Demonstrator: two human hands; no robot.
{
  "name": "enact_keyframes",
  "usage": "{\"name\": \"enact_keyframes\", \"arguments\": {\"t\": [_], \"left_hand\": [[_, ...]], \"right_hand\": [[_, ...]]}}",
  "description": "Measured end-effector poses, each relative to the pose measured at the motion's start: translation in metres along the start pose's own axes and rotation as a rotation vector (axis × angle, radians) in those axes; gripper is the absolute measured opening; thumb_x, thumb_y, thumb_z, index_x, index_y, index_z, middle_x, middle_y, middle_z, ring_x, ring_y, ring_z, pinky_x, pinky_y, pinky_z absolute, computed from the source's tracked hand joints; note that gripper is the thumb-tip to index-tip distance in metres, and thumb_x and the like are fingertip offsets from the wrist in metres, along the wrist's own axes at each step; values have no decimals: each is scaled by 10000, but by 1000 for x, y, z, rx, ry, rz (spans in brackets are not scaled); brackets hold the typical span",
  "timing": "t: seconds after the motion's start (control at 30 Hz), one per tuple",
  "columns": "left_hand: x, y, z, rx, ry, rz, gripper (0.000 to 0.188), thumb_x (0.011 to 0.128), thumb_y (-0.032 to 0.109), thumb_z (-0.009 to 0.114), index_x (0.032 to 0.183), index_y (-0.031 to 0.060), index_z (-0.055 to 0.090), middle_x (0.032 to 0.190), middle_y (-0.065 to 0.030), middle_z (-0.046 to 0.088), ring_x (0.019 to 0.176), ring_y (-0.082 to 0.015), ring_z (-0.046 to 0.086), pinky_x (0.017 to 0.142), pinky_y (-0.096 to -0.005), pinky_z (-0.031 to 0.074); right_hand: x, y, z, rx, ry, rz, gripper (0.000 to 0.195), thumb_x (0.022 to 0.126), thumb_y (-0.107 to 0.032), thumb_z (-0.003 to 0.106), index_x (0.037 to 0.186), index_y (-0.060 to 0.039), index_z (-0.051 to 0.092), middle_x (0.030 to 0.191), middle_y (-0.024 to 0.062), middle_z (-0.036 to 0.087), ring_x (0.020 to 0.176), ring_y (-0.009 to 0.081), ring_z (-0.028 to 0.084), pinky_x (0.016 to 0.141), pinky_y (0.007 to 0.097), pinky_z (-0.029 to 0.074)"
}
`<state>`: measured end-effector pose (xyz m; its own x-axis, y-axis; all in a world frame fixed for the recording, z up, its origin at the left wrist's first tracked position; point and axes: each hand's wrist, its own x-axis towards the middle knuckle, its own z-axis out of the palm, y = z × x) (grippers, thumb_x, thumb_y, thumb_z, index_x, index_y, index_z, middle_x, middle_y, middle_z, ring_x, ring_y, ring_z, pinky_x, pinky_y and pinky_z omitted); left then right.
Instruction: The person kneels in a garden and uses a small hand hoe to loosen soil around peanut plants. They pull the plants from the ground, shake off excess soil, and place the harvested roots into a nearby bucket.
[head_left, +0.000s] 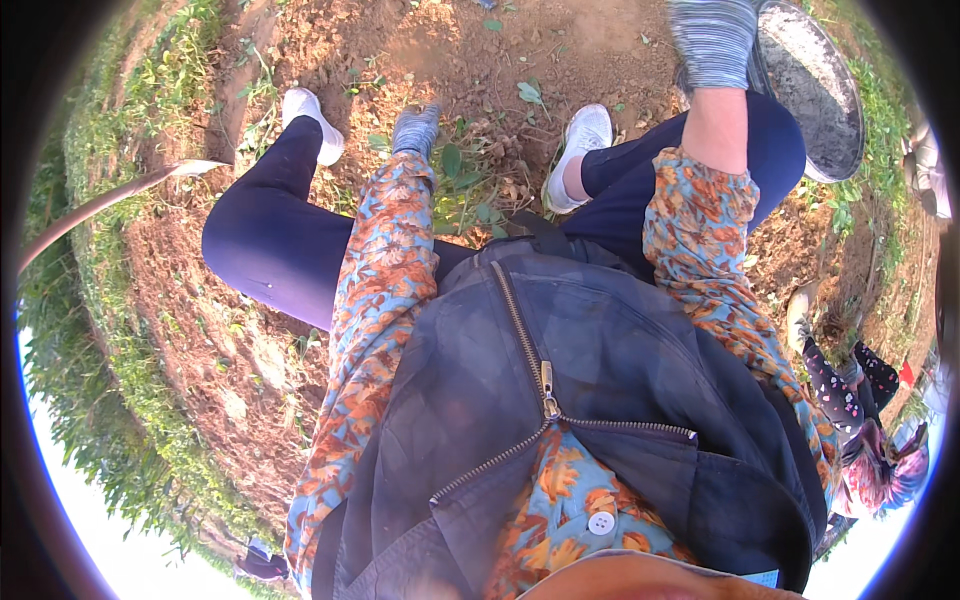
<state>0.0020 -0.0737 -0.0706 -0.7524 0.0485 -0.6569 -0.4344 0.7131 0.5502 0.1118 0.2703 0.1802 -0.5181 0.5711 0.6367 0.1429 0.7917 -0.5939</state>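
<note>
My left hand (415, 133), in a grey striped knit glove, is low over the soil between my feet. Uprooted green plants (469, 169) with leaves and clumped, earthy roots lie just right of it. Its fingers point away from me, and whether they grip anything is hidden. My right hand (712, 49), gloved alike, is raised at the top right beside a black tub (846, 142). The top edge of the view cuts off its fingers. Sunlight falls on the tub's dusty grey inside.
A long-handled tool (112, 201) with a pale blade reaches in from the left. My white shoes (585, 142) rest on bare brown soil (600, 37). A bent-over person (855, 420) is at the right. Green crops (97, 360) line the left side.
</note>
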Motion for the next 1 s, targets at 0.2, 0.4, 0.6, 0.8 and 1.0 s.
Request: {"name": "enact_keyframes", "arguments": {"t": [0.2,0.4,0.6,0.8,1.0], "left_hand": [[-17,21,16,856,-347,140,885,761,672,666,1337,9,555,1406,-234,506,1303,-353,498,1080,-433,398],[0,-9,42,816,-559,231,952,777,614,700,1468,41,384,1385,-234,527,1274,-370,516,1057,-417,417],[-4,-10,42,872,-450,220,796,740,558,743,1323,44,571,1365,-201,556,1254,-358,540,1036,-440,444],[-63,59,5,839,-229,332,555,747,420,741,1196,103,662,1121,-201,678,1053,-350,648,946,-431,502],[-105,96,-34,801,0,718,410,817,359,705,1144,118,657,1006,-153,698,982,-327,660,879,-443,517]], "right_hand": [[66,51,-98,-808,105,203,423,897,-390,637,1194,-88,635,995,223,685,944,384,647,849,439,502],[25,36,-56,-410,-73,26,409,892,-311,637,1200,-42,634,1122,241,656,1075,395,608,962,429,462],[-47,-29,46,-330,-861,-39,510,906,-440,572,1211,-34,620,1154,234,647,1119,389,592,960,471,467],[-77,-29,68,-336,-1048,-59,493,897,-440,574,1190,-46,619,1155,230,636,1107,402,591,964,480,460],[-98,-3,88,-384,-924,-218,444,934,-437,577,1173,-69,644,1054,200,686,979,352,654,871,435,514]]}}
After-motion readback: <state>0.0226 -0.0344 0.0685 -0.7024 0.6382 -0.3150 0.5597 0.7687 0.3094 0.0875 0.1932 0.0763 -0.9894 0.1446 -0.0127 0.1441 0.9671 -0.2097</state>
